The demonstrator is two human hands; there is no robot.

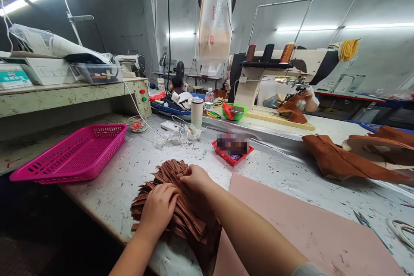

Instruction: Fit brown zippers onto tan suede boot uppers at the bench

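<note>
Brown strips [190, 217] lie bunched on a table [142, 161], lower centre of the frame, beneath a left hand [158, 207] draped across them, apparently to steady the pile; whether it grips cannot be told. The right hand [196, 177] pinches a strip, seemingly to single it out. A magenta basket [93, 164], at left, seems placed within reach.

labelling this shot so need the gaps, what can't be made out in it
Head view:
- Under the left hand: the brown strips there, hidden by the hand.
- Right hand: what sits between its fingertips, too small.
- Red basket: most contents, pixelated.
- Pink sheet: lower end, cut off by the bottom edge.
</note>
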